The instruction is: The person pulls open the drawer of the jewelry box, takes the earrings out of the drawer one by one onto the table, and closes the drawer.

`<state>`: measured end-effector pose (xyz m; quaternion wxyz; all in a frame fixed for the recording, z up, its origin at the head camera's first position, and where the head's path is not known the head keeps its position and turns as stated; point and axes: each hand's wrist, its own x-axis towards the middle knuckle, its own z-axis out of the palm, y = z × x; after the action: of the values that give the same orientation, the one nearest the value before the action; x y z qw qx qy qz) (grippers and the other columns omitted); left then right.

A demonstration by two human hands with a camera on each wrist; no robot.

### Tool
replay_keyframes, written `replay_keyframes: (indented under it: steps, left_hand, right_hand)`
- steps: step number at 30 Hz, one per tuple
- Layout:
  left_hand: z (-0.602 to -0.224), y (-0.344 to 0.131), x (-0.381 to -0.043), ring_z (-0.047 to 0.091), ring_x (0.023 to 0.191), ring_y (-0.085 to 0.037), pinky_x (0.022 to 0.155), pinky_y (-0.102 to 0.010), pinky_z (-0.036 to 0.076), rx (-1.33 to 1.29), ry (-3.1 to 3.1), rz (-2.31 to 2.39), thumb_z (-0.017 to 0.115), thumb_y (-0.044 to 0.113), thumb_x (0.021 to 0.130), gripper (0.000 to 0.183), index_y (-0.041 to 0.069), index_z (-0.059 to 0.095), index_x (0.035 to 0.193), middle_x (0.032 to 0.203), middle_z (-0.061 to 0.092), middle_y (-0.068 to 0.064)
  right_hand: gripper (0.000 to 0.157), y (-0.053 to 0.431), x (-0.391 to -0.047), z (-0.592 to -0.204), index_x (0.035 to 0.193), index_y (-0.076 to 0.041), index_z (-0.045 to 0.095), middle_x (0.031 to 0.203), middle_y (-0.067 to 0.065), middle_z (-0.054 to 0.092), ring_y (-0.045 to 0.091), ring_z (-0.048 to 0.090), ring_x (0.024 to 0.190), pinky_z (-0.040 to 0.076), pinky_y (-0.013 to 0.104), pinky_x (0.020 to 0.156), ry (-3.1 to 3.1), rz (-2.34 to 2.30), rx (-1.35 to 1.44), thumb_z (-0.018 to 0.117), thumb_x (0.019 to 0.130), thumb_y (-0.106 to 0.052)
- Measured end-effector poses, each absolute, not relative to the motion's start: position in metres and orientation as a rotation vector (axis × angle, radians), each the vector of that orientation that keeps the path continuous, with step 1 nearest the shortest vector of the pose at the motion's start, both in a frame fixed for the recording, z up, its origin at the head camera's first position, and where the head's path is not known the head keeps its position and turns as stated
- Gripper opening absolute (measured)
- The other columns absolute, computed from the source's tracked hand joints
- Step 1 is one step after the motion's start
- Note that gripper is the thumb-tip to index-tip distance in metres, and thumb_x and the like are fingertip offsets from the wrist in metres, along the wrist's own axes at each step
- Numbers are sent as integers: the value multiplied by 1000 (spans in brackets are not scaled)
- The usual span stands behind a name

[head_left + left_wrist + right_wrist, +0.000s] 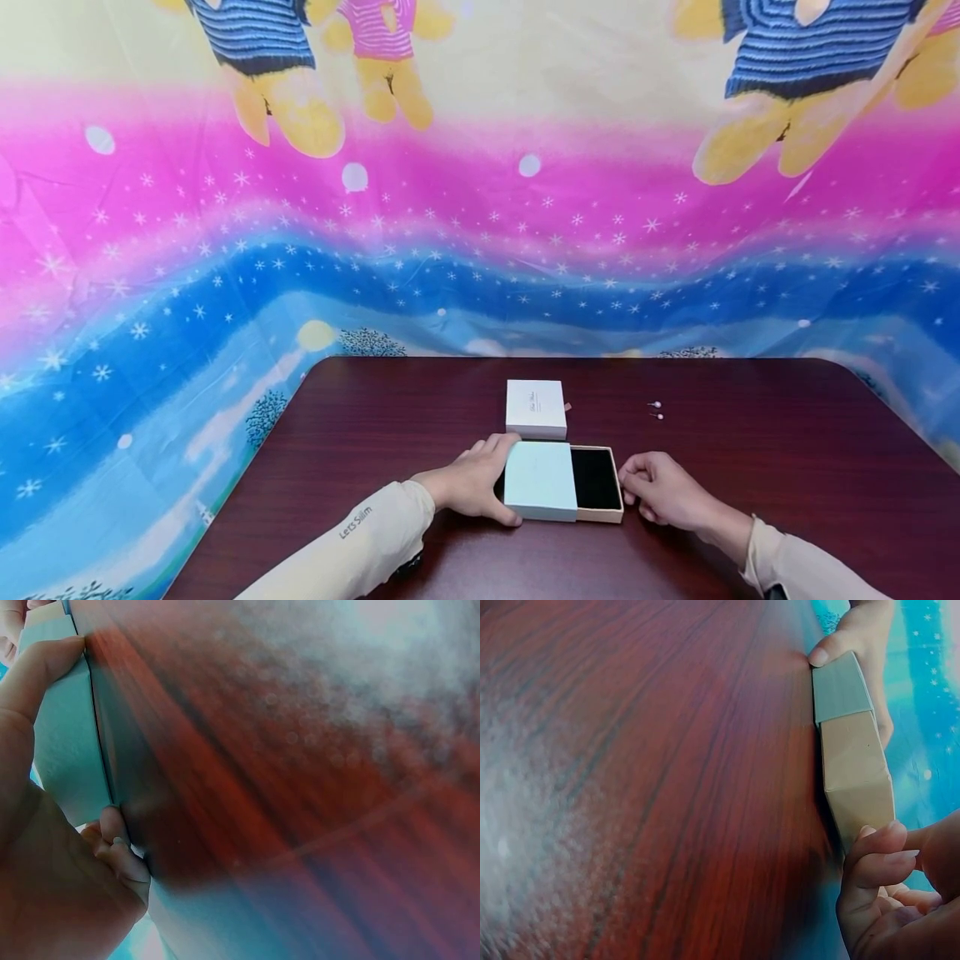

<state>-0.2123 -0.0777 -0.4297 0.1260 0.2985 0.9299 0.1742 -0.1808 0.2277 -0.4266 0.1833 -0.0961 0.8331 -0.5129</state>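
Note:
A pale mint jewelry box sleeve (538,477) lies on the table with its tan drawer (597,516) slid partly out to the right. Black lining (594,479) shows inside the drawer. My left hand (474,479) grips the sleeve from its left end, thumb along the near side and fingers at the far side. At the drawer's right end is my right hand (660,487), fingers curled and thumb and forefinger together, pinching right at the end face (859,810). The pinched part itself is hidden behind the fingers.
Behind the mint box stands a white box (535,407) with printed lettering and a small tab (567,407) on its right side. Two pearl stud earrings (657,405) lie on the dark wooden table (405,392) farther right. A colorful printed cloth (480,217) hangs behind the table.

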Motion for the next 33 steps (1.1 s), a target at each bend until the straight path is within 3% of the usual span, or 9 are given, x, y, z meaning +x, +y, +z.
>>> replay_keyframes:
  steps: [33]
  left_hand:
    - [-427,-78,-211,41,121,-15,103,-35,37,862,2698,507,81,51,66,108,17,22,149,142,40,1]
  right_hand:
    - [20,224,-181,-425,92,5,57,70,2,56,5,44,44,36,17,42,2345,-1466,-289,44,99,-9]
